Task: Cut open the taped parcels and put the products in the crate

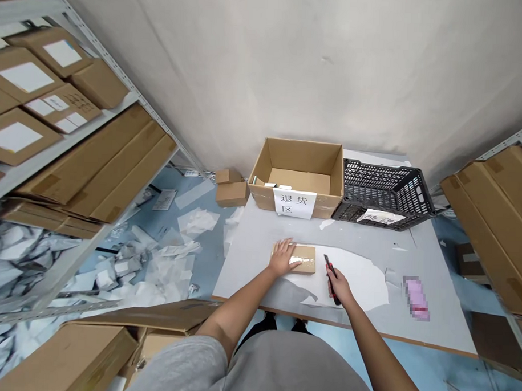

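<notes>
At far left, cartons (25,76) on a shelf, apart from the work. At the table's (251,235) near side, left hand (281,259) with fingers spread wide, resting over the left end of a small box (309,253) — apparently steadying it, in front of a large carton (329,203). Top closed, tape (300,260) across it, no cut discernible; seemingly an early stage, with placing done and cutting not begun. Just right, a utility knife (328,268) gripped in the right hand (341,285) — apart from the box, above white paper (367,279). Farther right, a black crate (350,209), then a blurred pink thing (416,298).
</notes>
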A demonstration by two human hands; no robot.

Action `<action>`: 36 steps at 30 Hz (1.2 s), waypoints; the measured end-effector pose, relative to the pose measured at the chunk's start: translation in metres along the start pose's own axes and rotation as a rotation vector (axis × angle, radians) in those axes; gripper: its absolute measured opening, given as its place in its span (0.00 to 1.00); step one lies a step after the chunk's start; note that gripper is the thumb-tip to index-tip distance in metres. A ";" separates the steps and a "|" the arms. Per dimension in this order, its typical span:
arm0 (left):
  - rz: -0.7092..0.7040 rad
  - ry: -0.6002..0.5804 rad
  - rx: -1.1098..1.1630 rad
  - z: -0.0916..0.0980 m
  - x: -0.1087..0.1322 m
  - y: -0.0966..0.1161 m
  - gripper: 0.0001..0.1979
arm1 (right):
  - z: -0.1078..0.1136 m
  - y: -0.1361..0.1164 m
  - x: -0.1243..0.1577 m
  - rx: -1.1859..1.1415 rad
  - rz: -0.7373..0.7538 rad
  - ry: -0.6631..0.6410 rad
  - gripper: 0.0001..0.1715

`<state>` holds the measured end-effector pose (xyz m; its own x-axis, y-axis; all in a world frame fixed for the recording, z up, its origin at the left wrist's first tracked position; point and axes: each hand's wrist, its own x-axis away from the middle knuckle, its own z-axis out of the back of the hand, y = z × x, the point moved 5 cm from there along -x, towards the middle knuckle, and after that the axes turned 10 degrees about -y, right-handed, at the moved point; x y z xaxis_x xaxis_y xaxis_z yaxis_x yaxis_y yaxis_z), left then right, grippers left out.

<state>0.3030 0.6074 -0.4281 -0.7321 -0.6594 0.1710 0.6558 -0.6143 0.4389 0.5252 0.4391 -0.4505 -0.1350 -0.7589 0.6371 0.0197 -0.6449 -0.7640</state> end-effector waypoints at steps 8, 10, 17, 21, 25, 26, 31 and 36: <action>0.183 -0.148 -0.066 0.011 0.036 -0.046 0.64 | -0.025 -0.032 -0.023 0.061 0.064 0.265 0.21; 0.353 -0.067 -0.050 0.002 0.040 -0.034 0.62 | -0.032 -0.039 -0.025 0.020 0.094 0.259 0.20; 0.631 0.106 0.059 -0.050 0.046 0.031 0.58 | -0.050 -0.042 -0.032 -0.030 0.086 0.228 0.21; 0.459 0.050 0.124 -0.075 0.053 0.053 0.58 | -0.046 -0.035 -0.037 -0.020 0.099 0.246 0.26; 0.311 -0.044 0.114 -0.084 0.066 0.060 0.58 | -0.032 -0.056 -0.052 0.110 0.244 0.105 0.29; 0.270 -0.051 0.084 -0.081 0.067 0.060 0.56 | -0.027 -0.061 -0.055 0.159 0.255 0.081 0.28; -0.069 -0.111 -0.080 -0.043 0.046 0.054 0.43 | 0.004 -0.043 -0.051 0.215 0.131 0.173 0.24; -0.406 -0.260 -0.147 -0.011 0.010 0.046 0.36 | 0.001 0.015 -0.025 -0.005 -0.050 0.267 0.29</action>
<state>0.3280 0.5677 -0.4153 -0.9431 -0.2360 0.2341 0.3135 -0.8657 0.3902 0.5297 0.4487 -0.4782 -0.3923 -0.6751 0.6248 0.0015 -0.6797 -0.7335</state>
